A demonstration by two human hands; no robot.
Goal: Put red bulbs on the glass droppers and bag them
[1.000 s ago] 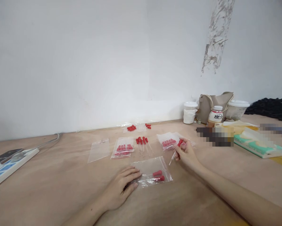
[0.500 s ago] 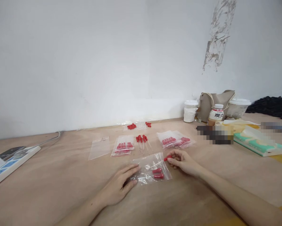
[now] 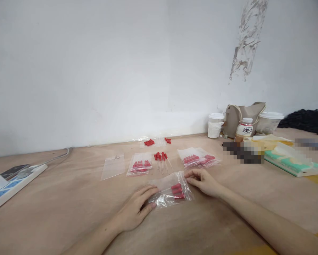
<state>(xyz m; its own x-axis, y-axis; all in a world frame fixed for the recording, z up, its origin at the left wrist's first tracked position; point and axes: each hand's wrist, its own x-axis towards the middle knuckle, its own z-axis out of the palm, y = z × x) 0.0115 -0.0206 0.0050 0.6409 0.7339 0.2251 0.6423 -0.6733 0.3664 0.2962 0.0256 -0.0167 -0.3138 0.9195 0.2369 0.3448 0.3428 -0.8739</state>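
Note:
A clear zip bag (image 3: 162,199) lies on the paper-covered table with its opening to the right. Inside are three small red-handled screwdrivers (image 3: 177,191), thin shafts pointing left. My left hand (image 3: 137,207) holds the bag's left end, fingers on top and thumb at the near edge. Just beyond the upper right corner, by the bag's mouth, my right hand (image 3: 202,180) is empty, thumb and fingers apart. Several loose red-handled screwdrivers (image 3: 161,157) lie behind the bag. Filled bags rest left (image 3: 139,164) and right (image 3: 197,157) of them.
An empty flat bag (image 3: 113,167) lies farther left. More red pieces (image 3: 149,142) in plastic are near the wall. A power strip (image 3: 17,186) is at left. Cups (image 3: 214,125), a bottle (image 3: 244,130), a grey bag (image 3: 232,122) and a green tissue pack (image 3: 291,163) stand right.
The third screwdriver has slid left, fully into the bag beside the other two. My right hand has let go of its red handle. My left hand stays on the bag.

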